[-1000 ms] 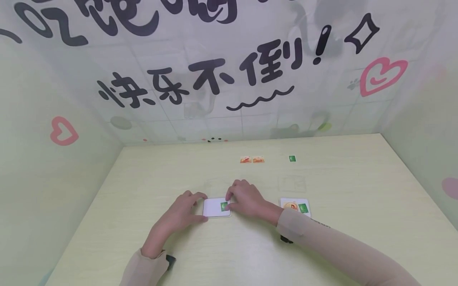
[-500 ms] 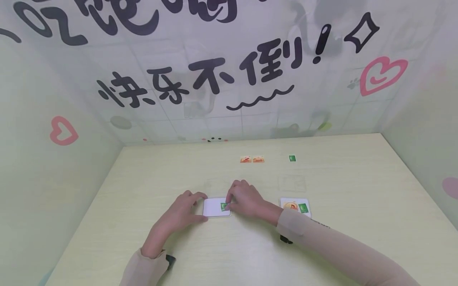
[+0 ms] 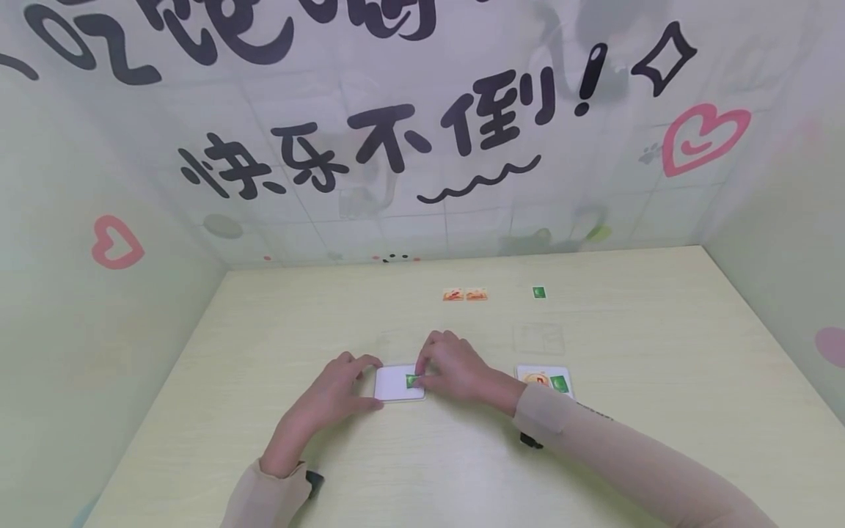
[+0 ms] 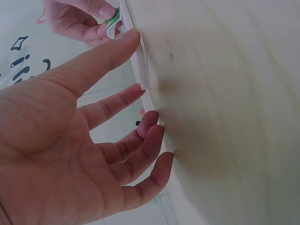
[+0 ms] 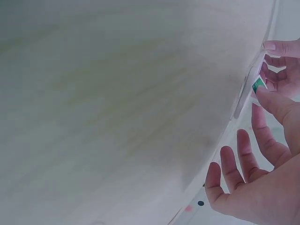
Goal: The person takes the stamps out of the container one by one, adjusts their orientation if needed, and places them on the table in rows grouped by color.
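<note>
A flat white case with rounded corners lies on the table in front of me. My left hand holds its left end, thumb on the near edge and index finger on the far edge. At the right end, my right hand pinches a small green sticker between thumb and index finger. In the left wrist view the sticker shows a bent white underside. The right wrist view shows its green face beside the thumb, while the other fingers are spread.
A second white case with orange and green pictures lies to the right, partly behind my right sleeve. Faint clear rectangular pieces lie beyond the cases. Farther back are two orange stickers and a green one, before the printed wall.
The green sticker appeared flat on the case; it now looks bent and tilted in my right fingers, which have shifted slightly left. The left hand has kept its place.
</note>
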Action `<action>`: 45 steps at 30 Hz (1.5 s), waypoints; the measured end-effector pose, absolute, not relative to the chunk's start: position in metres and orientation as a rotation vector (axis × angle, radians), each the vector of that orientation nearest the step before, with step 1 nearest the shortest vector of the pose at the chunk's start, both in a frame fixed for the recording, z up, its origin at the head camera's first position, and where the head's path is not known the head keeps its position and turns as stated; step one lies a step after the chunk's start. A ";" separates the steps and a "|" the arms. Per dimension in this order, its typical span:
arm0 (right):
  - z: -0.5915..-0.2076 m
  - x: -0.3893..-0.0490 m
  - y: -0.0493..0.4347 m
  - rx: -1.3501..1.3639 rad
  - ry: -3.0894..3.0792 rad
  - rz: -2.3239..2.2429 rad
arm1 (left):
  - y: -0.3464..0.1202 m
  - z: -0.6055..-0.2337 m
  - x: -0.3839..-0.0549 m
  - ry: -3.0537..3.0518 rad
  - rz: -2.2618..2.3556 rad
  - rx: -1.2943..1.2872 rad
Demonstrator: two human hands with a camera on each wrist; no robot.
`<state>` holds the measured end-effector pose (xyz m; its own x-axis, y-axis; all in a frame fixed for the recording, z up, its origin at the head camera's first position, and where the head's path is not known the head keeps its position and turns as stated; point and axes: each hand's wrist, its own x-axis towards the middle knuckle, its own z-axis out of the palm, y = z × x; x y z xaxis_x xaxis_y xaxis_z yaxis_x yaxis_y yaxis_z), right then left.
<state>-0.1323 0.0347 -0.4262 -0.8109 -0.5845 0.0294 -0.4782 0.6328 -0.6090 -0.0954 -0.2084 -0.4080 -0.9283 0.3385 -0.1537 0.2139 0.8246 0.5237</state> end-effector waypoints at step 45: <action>-0.403 -0.151 0.057 -0.795 2.646 -0.986 | -0.204 -0.407 -0.097 2.757 0.763 0.372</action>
<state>-0.1513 0.0566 -0.4029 -0.8330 -0.5532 -0.0059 -0.4144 0.6310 -0.6558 -0.0969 -0.2042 -0.4068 -0.9344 0.3099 -0.1756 0.1754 0.8295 0.5303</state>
